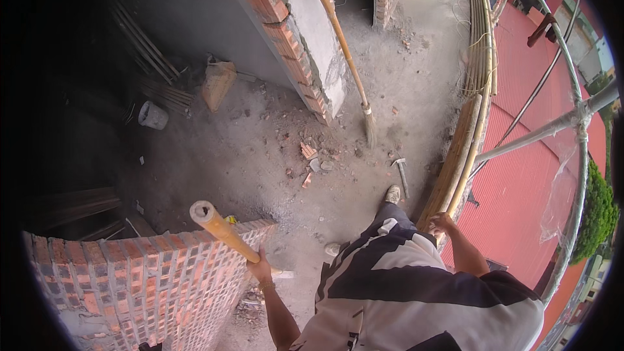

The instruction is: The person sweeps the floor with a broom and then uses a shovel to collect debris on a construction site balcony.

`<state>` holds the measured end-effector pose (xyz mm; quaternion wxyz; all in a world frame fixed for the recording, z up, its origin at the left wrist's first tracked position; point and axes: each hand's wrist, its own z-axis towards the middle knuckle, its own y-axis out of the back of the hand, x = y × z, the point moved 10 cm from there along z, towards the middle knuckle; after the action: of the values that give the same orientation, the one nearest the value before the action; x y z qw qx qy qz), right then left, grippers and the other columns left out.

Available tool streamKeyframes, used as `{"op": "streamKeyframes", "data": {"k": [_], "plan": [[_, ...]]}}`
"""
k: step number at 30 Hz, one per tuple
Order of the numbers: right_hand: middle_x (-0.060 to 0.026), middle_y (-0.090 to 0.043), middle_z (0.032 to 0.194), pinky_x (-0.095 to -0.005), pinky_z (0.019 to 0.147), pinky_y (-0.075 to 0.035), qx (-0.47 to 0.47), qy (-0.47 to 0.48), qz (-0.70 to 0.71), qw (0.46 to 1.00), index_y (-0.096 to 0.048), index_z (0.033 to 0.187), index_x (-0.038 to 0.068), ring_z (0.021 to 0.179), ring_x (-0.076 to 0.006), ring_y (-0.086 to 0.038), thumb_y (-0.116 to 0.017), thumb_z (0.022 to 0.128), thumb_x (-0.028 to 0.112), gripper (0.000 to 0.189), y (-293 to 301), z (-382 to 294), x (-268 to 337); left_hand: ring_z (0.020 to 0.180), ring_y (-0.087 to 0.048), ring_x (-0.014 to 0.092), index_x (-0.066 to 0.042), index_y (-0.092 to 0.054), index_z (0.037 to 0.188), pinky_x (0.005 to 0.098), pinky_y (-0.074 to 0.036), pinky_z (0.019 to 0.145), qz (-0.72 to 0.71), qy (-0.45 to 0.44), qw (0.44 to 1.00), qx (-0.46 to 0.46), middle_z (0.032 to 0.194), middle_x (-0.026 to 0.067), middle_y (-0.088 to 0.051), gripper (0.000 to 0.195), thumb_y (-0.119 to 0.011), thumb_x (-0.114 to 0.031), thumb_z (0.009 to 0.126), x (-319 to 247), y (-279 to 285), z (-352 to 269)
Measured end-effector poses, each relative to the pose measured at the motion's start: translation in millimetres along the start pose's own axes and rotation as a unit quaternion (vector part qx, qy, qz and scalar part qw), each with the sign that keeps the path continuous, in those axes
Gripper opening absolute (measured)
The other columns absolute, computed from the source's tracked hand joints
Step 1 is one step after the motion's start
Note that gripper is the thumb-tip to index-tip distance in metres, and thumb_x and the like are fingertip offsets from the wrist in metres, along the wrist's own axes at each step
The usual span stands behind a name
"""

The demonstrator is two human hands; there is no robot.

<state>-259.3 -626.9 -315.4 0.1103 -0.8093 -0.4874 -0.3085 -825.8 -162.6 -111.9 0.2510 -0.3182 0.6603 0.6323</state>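
My left hand [259, 269] is closed round a thick bamboo pole [229, 235], whose hollow end points up and away over the brick half-wall. The pole's other end is mostly hidden behind the hand. Over at the building's edge, my right hand [441, 223] has its fingers curled beside the long bamboo poles [469, 168]; whether it grips or only touches one is not clear. A hammer [402, 178] lies on the dusty floor just ahead of my foot. Farther on, a broom [370, 129] with a long bamboo handle leans against the wall end.
On my left stands a brick half-wall [161, 273]. Broken bricks [308, 151] and rubble litter the floor. A bucket [153, 115] and a sack [217, 83] sit in the dim room. Scaffold pipes [546, 131] run outside the right edge, above a red metal roof [521, 165].
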Motion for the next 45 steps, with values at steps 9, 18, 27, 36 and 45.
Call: {"op": "streamKeyframes", "data": {"k": [9,18,27,36,45], "plan": [[-0.0108,-0.067,0.088,-0.0294,0.067,-0.052,-0.126,0.180,0.091,0.971,-0.061,0.115,-0.003,0.075,-0.0176,-0.065,-0.057,0.099,0.018,0.027,109.4,-4.2,234.3,0.064,-0.064,0.019,0.002,-0.063,0.082,0.0358,-0.048,0.059,-0.159,-0.325,0.882,0.303,0.069,0.0121,-0.066,0.024,-0.074,-0.019,0.084,-485.9,-305.8,-91.6],[-0.0157,-0.070,0.102,-0.0345,0.085,-0.051,-0.297,0.277,0.004,0.914,-0.063,0.117,-0.002,0.092,-0.0227,-0.067,-0.061,0.098,0.020,0.029,191.6,-193.1,376.0,0.068,-0.066,0.037,-0.003,-0.060,0.074,0.0400,-0.052,0.060,-0.218,-0.551,0.605,0.532,0.070,0.0200,-0.065,0.021,-0.075,-0.018,0.073,-749.6,-476.5,-339.9],[-0.0153,-0.069,0.091,-0.0439,0.088,-0.049,-0.571,0.407,-0.217,0.679,-0.064,0.110,-0.003,0.093,-0.0291,-0.065,-0.060,0.097,0.019,0.026,257.7,-344.5,508.1,0.067,-0.067,0.034,-0.008,-0.059,0.066,0.0447,-0.053,0.063,-0.131,-0.623,0.384,0.668,0.065,0.0150,-0.064,0.011,-0.066,-0.017,0.069,-765.8,-619.3,-475.4],[-0.0178,-0.070,0.082,-0.0473,0.076,-0.051,-0.371,-0.233,-0.363,0.822,-0.063,0.100,0.006,0.082,-0.0376,-0.068,-0.077,0.076,0.042,0.045,426.4,-71.0,439.4,0.078,-0.071,0.033,-0.008,-0.070,0.071,0.0441,-0.056,0.071,0.074,-0.689,0.172,0.700,0.077,0.0148,-0.071,0.009,-0.067,-0.013,0.064,-728.0,-783.0,-454.6],[-0.0160,-0.071,0.083,-0.0494,0.069,-0.053,-0.374,-0.182,-0.257,0.872,-0.066,0.095,0.007,0.075,-0.0380,-0.069,-0.077,0.076,0.032,0.033,501.3,71.9,497.6,0.109,-0.060,0.029,-0.010,-0.066,0.089,0.0466,-0.039,0.099,0.136,-0.623,0.269,0.722,0.099,0.0117,-0.066,0.032,-0.078,-0.027,0.066,-791.6,-948.9,-321.4]]}}
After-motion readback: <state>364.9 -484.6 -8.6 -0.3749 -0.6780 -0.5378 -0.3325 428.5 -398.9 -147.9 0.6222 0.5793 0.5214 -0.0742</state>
